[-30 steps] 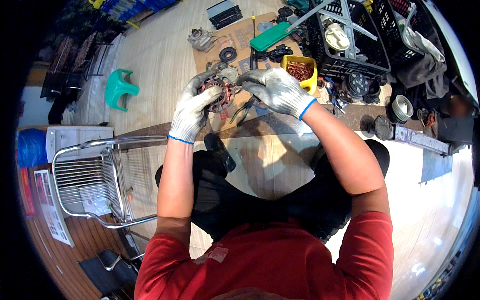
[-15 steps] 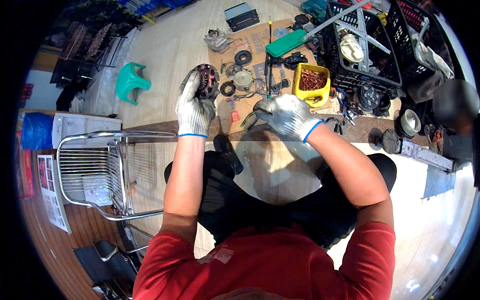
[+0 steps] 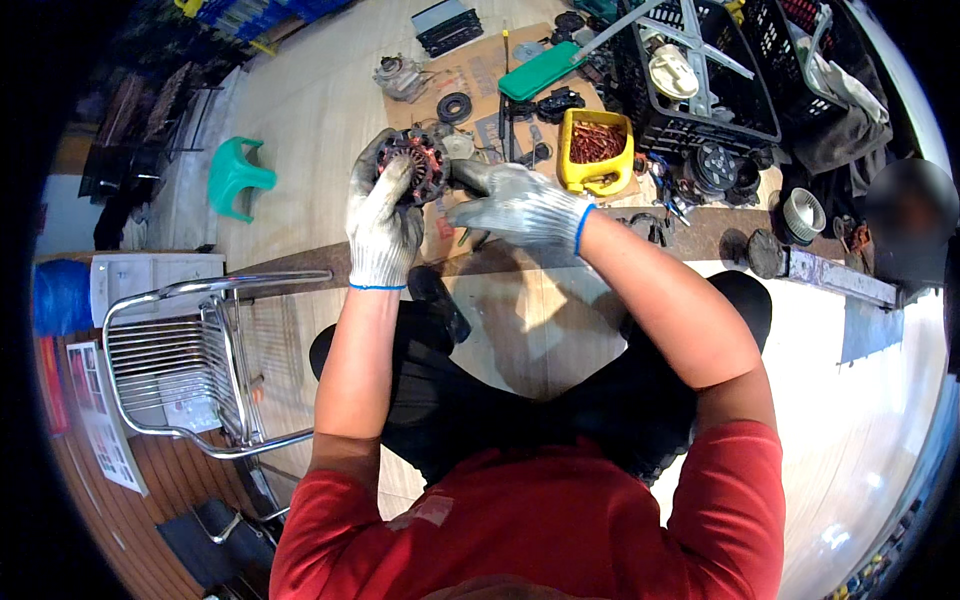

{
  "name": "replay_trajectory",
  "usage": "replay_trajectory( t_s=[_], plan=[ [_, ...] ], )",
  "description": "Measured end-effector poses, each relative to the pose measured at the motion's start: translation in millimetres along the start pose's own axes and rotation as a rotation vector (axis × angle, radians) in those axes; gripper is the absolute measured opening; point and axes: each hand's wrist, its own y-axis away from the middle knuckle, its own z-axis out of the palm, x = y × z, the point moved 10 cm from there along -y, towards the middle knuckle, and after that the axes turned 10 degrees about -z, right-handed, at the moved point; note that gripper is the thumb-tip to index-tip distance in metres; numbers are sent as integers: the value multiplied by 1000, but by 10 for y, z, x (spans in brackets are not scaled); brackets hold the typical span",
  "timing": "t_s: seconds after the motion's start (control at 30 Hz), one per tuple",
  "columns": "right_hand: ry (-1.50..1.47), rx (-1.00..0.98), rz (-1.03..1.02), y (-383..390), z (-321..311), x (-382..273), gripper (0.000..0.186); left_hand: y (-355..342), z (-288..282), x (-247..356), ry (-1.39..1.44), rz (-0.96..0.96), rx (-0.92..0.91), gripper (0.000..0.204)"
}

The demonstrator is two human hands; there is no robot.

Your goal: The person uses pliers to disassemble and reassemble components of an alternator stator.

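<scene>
A round part with copper windings and a dark toothed rim point(image 3: 425, 160) is gripped in my gloved left hand point(image 3: 385, 215), thumb across its face. My gloved right hand point(image 3: 520, 207) is just right of it, fingers extended and apart, their tips close to the part; whether they touch it I cannot tell. Beneath both hands lies cardboard point(image 3: 440, 245) with a pale metal housing point(image 3: 458, 143), a black ring point(image 3: 453, 109) and pliers partly hidden by my right hand.
A yellow container of copper pieces point(image 3: 598, 142), black crates point(image 3: 700, 125) and scattered parts lie ahead and right. A chrome chair point(image 3: 165, 360) and green stool point(image 3: 235, 178) stand left. A blurred person's head point(image 3: 910, 205) shows at the right edge.
My right hand moved away from the part, then back up and left toward it with fingers spreading. The part stays in my left hand, shifted slightly and turned.
</scene>
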Motion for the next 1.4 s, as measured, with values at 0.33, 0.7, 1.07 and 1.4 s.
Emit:
replay_trajectory(
  t_s=[0.33, 0.7, 1.07, 1.4],
  plan=[
    [13, 99, -178, -2, 35, -110, 29, 24, 28, -66, -25, -41, 29, 41],
    [528, 270, -381, 169, -24, -93, 23, -273, -673, 347, 374, 42, 101, 33],
    [617, -90, -176, 439, -40, 299, 31, -225, -1232, 893, 510, 183, 241, 30],
    [456, -196, 257, 738, -37, 839, 26, -160, -1330, 1083, 375, 219, 204, 32]
  ],
)
